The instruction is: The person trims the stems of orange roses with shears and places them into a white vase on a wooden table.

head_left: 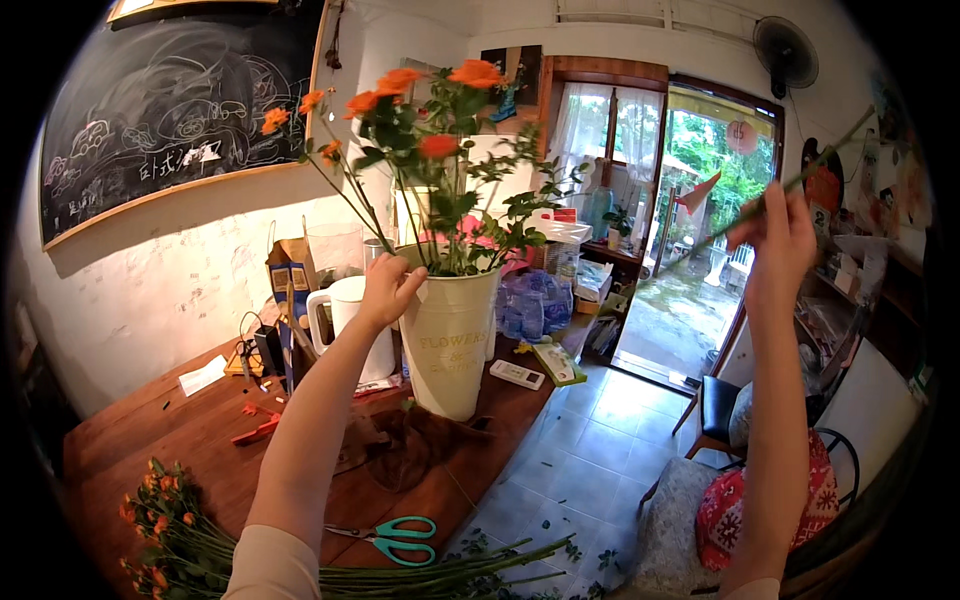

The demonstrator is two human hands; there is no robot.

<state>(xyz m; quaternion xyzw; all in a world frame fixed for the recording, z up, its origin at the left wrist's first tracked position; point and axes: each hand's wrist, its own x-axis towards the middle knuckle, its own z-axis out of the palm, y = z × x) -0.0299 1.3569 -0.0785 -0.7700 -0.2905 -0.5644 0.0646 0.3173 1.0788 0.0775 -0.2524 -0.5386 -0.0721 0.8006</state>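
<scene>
A tall cream flower bucket [446,345] with raised lettering stands on the wooden table, filled with orange roses [438,146] and leafy green stems. My left hand [390,290] grips the left side of its rim, fingers curled over the edge. Raised at the right, my right hand [778,238] is closed around a long green stem [835,148], which slants up to the right; its lower end is blurred. Scissors with turquoise handles [402,540] lie at the table's near edge. Beside them rests a bundle of orange roses [165,515], its stems reaching past the edge, partly behind my left forearm.
Behind the bucket stand a white jug [348,300] and a paper bag [290,262]. A brown cloth [410,450] lies before it, a white remote [517,374] to its right. Cut leaves litter the tiled floor [590,430]. A cushioned chair [690,500] stands near my right arm.
</scene>
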